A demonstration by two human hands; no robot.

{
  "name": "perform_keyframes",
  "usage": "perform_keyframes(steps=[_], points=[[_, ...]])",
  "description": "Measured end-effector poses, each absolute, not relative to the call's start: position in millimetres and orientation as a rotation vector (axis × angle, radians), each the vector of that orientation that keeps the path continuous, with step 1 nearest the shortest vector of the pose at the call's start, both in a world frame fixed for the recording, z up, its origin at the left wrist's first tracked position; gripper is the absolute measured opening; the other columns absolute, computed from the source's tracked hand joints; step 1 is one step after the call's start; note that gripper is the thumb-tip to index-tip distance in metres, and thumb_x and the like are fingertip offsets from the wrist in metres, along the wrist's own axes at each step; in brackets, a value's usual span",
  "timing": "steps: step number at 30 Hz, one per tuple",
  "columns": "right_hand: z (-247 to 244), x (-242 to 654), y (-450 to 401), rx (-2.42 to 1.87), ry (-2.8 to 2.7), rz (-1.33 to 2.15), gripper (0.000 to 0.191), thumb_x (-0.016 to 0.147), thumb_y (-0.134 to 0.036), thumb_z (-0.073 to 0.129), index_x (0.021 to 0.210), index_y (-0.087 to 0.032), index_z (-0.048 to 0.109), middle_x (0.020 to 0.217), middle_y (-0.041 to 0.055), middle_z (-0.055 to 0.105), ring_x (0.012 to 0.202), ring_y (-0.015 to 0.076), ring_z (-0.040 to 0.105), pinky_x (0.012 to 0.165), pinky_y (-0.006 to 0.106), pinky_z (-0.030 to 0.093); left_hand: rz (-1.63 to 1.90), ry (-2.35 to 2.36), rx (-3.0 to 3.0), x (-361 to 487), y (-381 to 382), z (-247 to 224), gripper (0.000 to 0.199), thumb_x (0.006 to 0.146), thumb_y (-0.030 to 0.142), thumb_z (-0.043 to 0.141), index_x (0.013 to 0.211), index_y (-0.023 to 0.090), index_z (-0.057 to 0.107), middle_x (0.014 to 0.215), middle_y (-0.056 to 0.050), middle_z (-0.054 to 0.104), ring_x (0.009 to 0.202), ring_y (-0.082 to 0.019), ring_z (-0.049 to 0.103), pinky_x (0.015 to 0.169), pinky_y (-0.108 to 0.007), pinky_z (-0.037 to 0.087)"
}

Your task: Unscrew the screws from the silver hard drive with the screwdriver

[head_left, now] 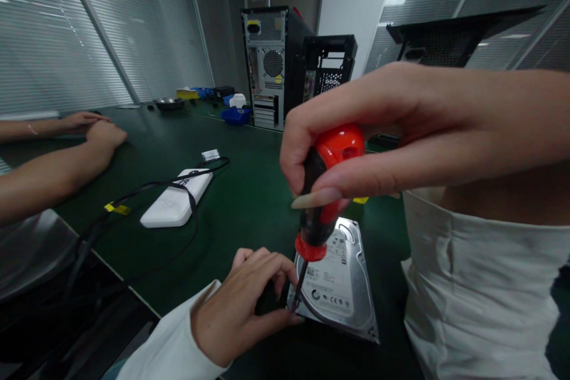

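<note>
A silver hard drive (341, 276) with a white label lies on the green tabletop in front of me. My left hand (247, 303) grips its near left corner between thumb and fingers. In my right hand (401, 124) is a screwdriver (316, 222) with a red and black handle, held from above with the fingers closed round it. The screwdriver's shaft points down, slightly tilted, and its tip meets the drive's near left corner, close to my left thumb. Whether a screw sits under the tip, I cannot tell.
A white power strip (176, 199) with black cables lies left of the drive. Computer towers (271, 65) stand at the back, near a blue tray (236, 116) and a metal bowl (168, 103). Another person's hands (100, 127) rest on the table's left side.
</note>
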State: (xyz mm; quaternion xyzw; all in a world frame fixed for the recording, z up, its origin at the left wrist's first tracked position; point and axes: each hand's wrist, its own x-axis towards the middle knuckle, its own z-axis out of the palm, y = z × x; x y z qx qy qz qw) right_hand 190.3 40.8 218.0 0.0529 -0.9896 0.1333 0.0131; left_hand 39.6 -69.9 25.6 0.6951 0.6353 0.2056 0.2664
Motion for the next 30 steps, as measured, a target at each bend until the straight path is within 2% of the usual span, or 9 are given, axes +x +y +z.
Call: perform_keyframes(steps=[7, 11, 15, 18, 20, 26, 30], points=[[216.0, 185.2, 41.0, 0.007, -3.058, 0.441, 0.072, 0.085, -0.05, -0.001, 0.075, -0.013, 0.059, 0.066, -0.0055, 0.053, 0.065, -0.0001, 0.048, 0.053, 0.012, 0.035, 0.539, 1.745, 1.842, 41.5, -69.2, 30.5, 0.022, 0.076, 0.027, 0.066, 0.094, 0.021, 0.055, 0.09, 0.0, 0.056, 0.088, -0.021, 0.046, 0.077, -0.032, 0.031], [212.5, 185.1, 40.4, -0.023, -3.022, 0.459, 0.074, 0.084, -0.051, -0.003, 0.073, -0.012, 0.059, 0.062, -0.006, 0.053, 0.058, -0.0019, 0.046, 0.051, 0.01, 0.034, 0.553, 1.741, 1.876, 42.2, -69.5, 30.5, 0.022, 0.076, 0.026, 0.066, 0.093, 0.021, 0.055, 0.09, 0.0, 0.056, 0.084, -0.019, 0.046, 0.076, -0.031, 0.032], [210.5, 185.0, 43.1, -0.025, -2.995, 0.403, 0.063, 0.085, -0.05, 0.01, 0.068, -0.011, 0.057, 0.061, -0.0057, 0.053, 0.056, -0.0015, 0.045, 0.048, 0.011, 0.032, 0.56, 1.748, 1.872, 42.6, -68.7, 28.7, 0.024, 0.075, 0.028, 0.067, 0.094, 0.022, 0.054, 0.083, 0.001, 0.054, 0.079, -0.019, 0.045, 0.074, -0.03, 0.031], [209.4, 182.6, 49.6, -0.038, -3.002, 0.289, 0.041, 0.083, -0.043, 0.036, 0.066, -0.011, 0.057, 0.059, -0.0059, 0.05, 0.054, -0.0017, 0.04, 0.044, 0.011, 0.029, 0.562, 1.729, 1.892, 42.5, -67.4, 28.2, 0.021, 0.076, 0.029, 0.065, 0.092, 0.021, 0.053, 0.08, 0.002, 0.052, 0.077, -0.018, 0.044, 0.072, -0.029, 0.03], [207.6, 179.7, 55.0, -0.037, -3.0, 0.232, 0.03, 0.081, -0.035, 0.046, 0.067, -0.011, 0.058, 0.056, -0.0063, 0.046, 0.051, -0.0024, 0.036, 0.041, 0.011, 0.025, 0.55, 1.723, 1.898, 42.4, -66.6, 28.4, 0.019, 0.077, 0.029, 0.064, 0.089, 0.02, 0.052, 0.08, 0.001, 0.052, 0.077, -0.018, 0.044, 0.071, -0.029, 0.029], [200.2, 172.8, 63.0, -0.101, -2.946, 0.238, 0.038, 0.084, -0.038, 0.04, 0.068, -0.011, 0.061, 0.049, -0.0049, 0.041, 0.052, -0.0001, 0.038, 0.045, 0.017, 0.022, 0.526, 1.708, 1.888, 43.6, -66.0, 29.0, 0.018, 0.078, 0.03, 0.063, 0.084, 0.019, 0.049, 0.083, 0.0, 0.052, 0.08, -0.019, 0.044, 0.072, -0.03, 0.029], [200.2, 174.6, 62.9, -0.093, -2.982, 0.297, 0.037, 0.086, -0.038, 0.038, 0.076, -0.01, 0.061, 0.053, -0.0053, 0.044, 0.056, 0.0, 0.04, 0.048, 0.016, 0.024, 0.53, 1.722, 1.885, 44.6, -66.6, 29.1, 0.017, 0.078, 0.029, 0.063, 0.083, 0.019, 0.05, 0.08, 0.001, 0.051, 0.077, -0.018, 0.044, 0.071, -0.029, 0.028]])
